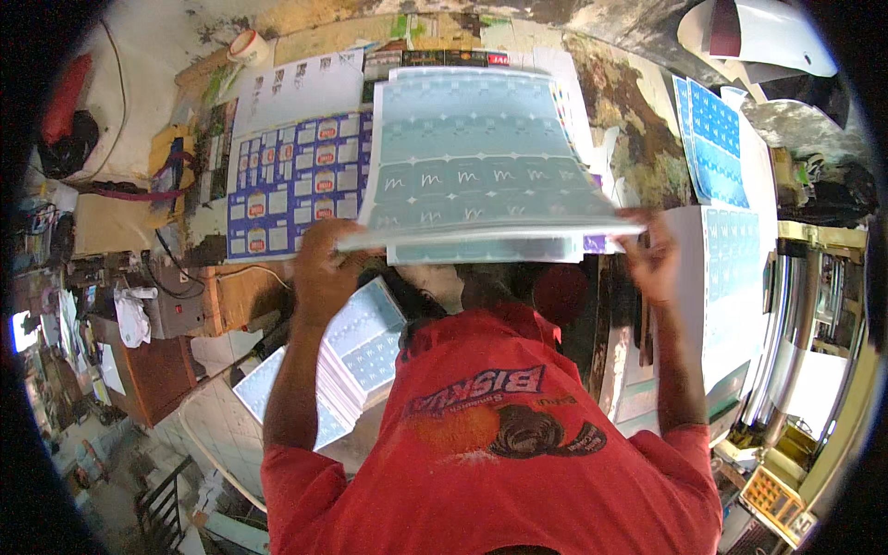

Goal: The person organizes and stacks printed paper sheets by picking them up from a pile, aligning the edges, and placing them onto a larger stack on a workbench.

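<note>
Pale teal printed sheets with rows of repeated panels lie in front of me, their near edge lifted and bowed upward. My left hand is closed on the near left corner. At the near right corner, my right hand pinches the edge between thumb and fingers. The raised edge looks thick and slightly blurred, so I cannot tell how many sheets are lifted. Below them, a matching teal sheet shows along the table's near side.
Left of the teal sheets lies a purple label sheet, with a mostly white sheet beyond it. Bright blue printed sheets are at the far right, above a pale stack. Stacked light-blue prints sit below my left forearm.
</note>
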The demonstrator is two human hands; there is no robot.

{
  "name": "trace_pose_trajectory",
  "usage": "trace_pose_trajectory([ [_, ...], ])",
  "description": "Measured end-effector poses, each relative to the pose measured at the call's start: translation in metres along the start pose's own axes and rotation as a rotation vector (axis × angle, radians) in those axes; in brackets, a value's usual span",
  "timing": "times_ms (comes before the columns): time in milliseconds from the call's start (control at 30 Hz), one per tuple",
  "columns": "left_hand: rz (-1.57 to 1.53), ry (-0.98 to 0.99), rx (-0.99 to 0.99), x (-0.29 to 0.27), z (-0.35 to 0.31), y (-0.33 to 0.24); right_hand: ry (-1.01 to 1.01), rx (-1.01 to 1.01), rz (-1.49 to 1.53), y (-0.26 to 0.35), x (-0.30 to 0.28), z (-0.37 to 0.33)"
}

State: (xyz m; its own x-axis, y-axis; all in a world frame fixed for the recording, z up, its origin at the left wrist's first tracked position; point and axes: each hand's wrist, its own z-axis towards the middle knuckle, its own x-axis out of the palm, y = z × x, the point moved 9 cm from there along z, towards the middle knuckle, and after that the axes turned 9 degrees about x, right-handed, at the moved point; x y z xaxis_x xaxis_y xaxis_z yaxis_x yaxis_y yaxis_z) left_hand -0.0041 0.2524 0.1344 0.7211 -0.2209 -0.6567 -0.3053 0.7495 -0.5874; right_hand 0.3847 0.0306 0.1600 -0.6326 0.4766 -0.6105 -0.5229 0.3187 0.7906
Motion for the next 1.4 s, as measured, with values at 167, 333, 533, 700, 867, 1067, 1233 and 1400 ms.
trace_pose_trajectory([
  [167,0.109,-0.271,-0.225,-0.121,0.160,-0.029,-0.211,-0.075,0.049,0.126,-0.117,0.109],
  [333,-0.508,-0.166,-0.565,-0.040,0.228,0.060,0.087,0.150,0.238,0.075,-0.046,0.225],
  [533,-1.231,0.043,-0.980,0.179,0.136,0.204,0.509,0.889,0.861,-0.123,0.128,0.242],
  [700,-1.028,0.381,-1.049,0.204,0.133,0.198,0.760,0.824,0.756,-0.127,0.155,0.238],
  [867,-0.424,0.451,-0.769,0.192,0.166,0.189,0.633,0.694,0.306,-0.129,0.149,0.261],
  [1067,-0.056,0.351,-0.399,0.186,0.179,0.125,0.530,0.250,-0.081,-0.068,0.149,0.250],
  [1233,0.070,0.398,-0.199,0.199,0.167,0.116,0.467,-0.039,-0.408,-0.056,0.164,0.234],
  [1400,0.119,0.328,-0.146,0.200,0.166,0.137,0.358,-0.095,-0.387,-0.076,0.161,0.239],
])
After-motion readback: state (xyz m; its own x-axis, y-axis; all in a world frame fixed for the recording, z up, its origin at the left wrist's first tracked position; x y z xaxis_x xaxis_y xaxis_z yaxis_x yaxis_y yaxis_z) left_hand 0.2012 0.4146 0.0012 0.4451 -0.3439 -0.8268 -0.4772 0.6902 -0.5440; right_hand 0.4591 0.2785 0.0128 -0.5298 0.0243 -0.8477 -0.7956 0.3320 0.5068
